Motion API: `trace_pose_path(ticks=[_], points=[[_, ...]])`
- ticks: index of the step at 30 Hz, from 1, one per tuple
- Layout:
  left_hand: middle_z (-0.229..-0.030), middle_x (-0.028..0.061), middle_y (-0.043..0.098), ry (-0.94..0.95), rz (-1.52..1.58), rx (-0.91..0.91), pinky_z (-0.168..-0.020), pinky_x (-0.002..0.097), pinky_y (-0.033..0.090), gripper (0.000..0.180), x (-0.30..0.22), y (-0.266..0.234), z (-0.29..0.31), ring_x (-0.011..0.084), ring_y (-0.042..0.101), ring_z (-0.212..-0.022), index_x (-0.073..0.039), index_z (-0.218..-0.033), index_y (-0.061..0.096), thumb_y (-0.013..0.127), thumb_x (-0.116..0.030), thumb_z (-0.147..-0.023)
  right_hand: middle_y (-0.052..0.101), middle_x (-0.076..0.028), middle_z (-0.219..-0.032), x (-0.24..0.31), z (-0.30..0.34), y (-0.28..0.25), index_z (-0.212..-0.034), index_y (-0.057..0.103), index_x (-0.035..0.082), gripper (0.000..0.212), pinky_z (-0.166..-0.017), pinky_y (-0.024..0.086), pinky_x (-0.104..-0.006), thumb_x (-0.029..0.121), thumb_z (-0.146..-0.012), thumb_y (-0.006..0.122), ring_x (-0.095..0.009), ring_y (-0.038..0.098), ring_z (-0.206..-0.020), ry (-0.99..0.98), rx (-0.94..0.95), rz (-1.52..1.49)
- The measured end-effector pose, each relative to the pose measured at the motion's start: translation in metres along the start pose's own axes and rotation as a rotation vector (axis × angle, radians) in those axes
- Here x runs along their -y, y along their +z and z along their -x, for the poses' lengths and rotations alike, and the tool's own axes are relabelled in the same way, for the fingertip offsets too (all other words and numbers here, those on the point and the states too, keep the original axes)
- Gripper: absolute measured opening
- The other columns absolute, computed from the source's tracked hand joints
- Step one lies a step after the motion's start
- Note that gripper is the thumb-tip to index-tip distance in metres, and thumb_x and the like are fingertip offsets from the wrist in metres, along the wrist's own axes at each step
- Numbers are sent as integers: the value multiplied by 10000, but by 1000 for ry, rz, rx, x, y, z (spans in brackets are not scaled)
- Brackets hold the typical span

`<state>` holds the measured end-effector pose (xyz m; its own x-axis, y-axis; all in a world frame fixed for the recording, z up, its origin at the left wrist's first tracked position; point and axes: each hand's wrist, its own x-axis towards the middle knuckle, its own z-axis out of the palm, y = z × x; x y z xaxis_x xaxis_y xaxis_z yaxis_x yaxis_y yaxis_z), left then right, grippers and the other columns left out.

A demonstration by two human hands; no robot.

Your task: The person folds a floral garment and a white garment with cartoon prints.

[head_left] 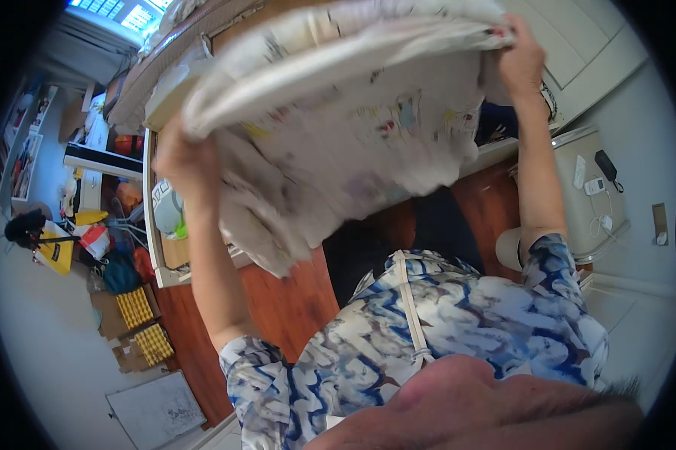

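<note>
A large off-white cloth (pixel 338 150) with small coloured prints hangs stretched between my two raised hands. It looks soft, with a thick rolled or folded upper edge and loose, crumpled lower folds; whether it is a garment or bedding I cannot tell. My left hand (pixel 188 161), somewhat blurred, is closed on the cloth's left end. At the far right, my right hand (pixel 521 64) grips the upper right corner. Under the cloth lies a pale open drawer or box frame (pixel 155 251), mostly hidden, with dark blue fabric (pixel 497 121) showing at its right side.
On the right, a small cabinet (pixel 570 195) carries a black device (pixel 608 165) and white chargers with a cable. Bags (pixel 56 247) and yellow-patterned boxes (pixel 135 307) stand along the left wall. A whiteboard (pixel 156 411) lies at lower left on the reddish wooden floor (pixel 278 300).
</note>
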<state>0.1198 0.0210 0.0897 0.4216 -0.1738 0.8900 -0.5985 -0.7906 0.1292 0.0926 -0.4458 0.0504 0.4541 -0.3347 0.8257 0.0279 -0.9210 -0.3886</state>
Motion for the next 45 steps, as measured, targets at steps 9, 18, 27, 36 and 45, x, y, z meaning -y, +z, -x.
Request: trace_pose_path(ticks=[9,18,27,36,45], points=[[-864,116,699,15,-40,-102,-683,283,517,339,-5,-21,-5,205,688,-753,-64,-1018,686,614,25,-699,671,-123,-934,43,47,-82,-1044,613,52,264,-764,485,-279,61,-790,684,-162,634,-863,-6,134,-201],[-860,160,674,-468,-117,753,-701,396,513,299,33,-4,221,341,652,-816,-94,-1023,661,670,-63,-727,630,-204,-857,16,217,-26,-947,580,49,208,-685,475,-395,66,-756,660,-390,618,-832,249,825,-246],[-1100,201,585,-553,381,1043,-846,390,486,512,-39,49,257,340,592,-996,5,-1206,561,712,-206,-764,641,-183,-852,23,257,-25,-924,591,74,175,-689,460,-456,111,-760,639,-378,615,-839,180,984,-210],[-1094,147,643,-1302,971,1398,-826,341,493,430,-129,171,243,220,628,-979,37,-1131,602,648,-306,-875,632,-172,-832,63,255,-43,-905,600,63,195,-684,467,-442,46,-716,644,-374,605,-830,62,981,-405],[-941,75,672,-1512,1346,884,-631,252,500,236,-143,163,238,131,628,-734,6,-1050,637,660,-131,-860,634,-195,-920,61,237,-57,-960,591,41,253,-744,478,-417,64,-720,669,-386,606,-887,111,1079,-466]])
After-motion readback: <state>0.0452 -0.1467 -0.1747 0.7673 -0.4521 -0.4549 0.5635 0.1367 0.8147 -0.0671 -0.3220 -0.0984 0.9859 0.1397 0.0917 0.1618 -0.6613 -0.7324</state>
